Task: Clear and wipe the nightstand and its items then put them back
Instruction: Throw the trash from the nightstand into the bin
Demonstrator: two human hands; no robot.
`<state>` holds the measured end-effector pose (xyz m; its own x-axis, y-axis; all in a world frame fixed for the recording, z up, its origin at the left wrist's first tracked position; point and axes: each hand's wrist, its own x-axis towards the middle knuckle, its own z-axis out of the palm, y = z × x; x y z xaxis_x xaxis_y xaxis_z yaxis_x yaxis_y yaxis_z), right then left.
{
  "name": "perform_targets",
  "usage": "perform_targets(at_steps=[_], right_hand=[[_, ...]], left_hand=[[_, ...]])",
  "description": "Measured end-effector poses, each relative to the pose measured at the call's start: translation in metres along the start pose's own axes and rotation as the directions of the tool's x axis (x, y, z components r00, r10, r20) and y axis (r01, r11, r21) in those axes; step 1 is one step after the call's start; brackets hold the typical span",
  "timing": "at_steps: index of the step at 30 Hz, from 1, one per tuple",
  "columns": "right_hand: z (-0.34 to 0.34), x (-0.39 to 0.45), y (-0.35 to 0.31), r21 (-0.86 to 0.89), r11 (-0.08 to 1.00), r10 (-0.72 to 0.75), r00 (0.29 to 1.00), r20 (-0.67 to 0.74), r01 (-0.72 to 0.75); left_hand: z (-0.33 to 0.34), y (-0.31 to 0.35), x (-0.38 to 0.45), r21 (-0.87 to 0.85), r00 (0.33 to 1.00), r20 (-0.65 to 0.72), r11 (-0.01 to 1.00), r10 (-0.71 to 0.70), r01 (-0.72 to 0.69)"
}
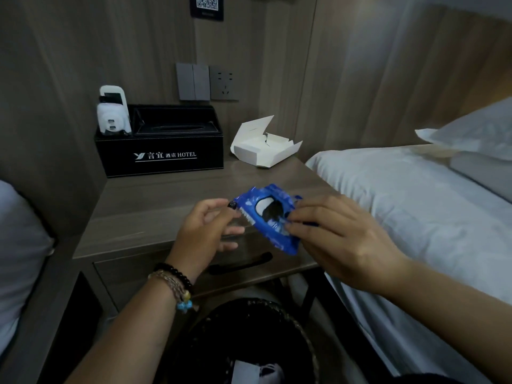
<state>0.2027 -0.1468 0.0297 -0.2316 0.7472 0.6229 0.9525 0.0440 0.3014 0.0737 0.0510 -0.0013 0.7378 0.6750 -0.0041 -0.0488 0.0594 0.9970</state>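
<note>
Step in hand: you look to be clearing litter off the table [166, 200], with a blue snack wrapper [266, 217] held above its front edge.
Right grip: your right hand [340, 239] pinches the wrapper's right end between thumb and fingertips.
Left grip: your left hand [205, 228] has loosely curled fingers near the wrapper's left end; I cannot tell whether they hold it.
Where it goes: the dark bin [249, 342] sits below your wrists, already holding some scraps.
How to do it well: keep the torn opening upward so no crumbs fall on the table, lower the wrapper over the bin, then let go.
Left to clear: the black tissue box [166, 153] with a white charger unit [112, 117] in its side slot, and the opened white carton [263, 148], stand at the back by the wall.
Watch: the bed [401, 203] lies just beside the table, so shake nothing toward the sheets.
</note>
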Motion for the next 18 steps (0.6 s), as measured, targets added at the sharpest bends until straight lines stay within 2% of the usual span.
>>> perform_targets(at_steps=[3,5,8,12,15,18], right_hand=[[0.003,-0.016,-0.020,0.080,0.997,-0.004,1.000,0.005,0.003],[0.015,-0.031,-0.032,0.132,0.988,0.079,0.997,-0.011,-0.076],[0.027,-0.042,-0.041,0.208,0.964,0.176,0.984,-0.030,-0.167],[0.032,-0.045,-0.038,0.321,0.901,0.331,0.940,-0.080,-0.290],[0.045,-0.053,-0.040,0.389,0.822,0.440,0.897,0.032,-0.417],[0.062,-0.060,-0.042,0.407,0.779,0.433,0.879,0.202,-0.477]], left_hand=[[-0.006,-0.004,-0.011,0.001,0.992,0.090,0.996,-0.084,0.085],[-0.011,-0.008,-0.019,0.038,0.988,0.124,0.996,-0.088,0.084],[-0.017,-0.013,-0.030,0.119,0.991,0.109,0.991,-0.082,0.069],[-0.027,-0.031,-0.040,0.126,0.994,0.052,0.988,-0.097,0.090],[-0.034,-0.051,-0.047,0.214,0.989,0.045,0.968,-0.143,0.131],[-0.037,-0.073,-0.052,0.329,0.982,0.059,0.932,-0.179,0.150]])
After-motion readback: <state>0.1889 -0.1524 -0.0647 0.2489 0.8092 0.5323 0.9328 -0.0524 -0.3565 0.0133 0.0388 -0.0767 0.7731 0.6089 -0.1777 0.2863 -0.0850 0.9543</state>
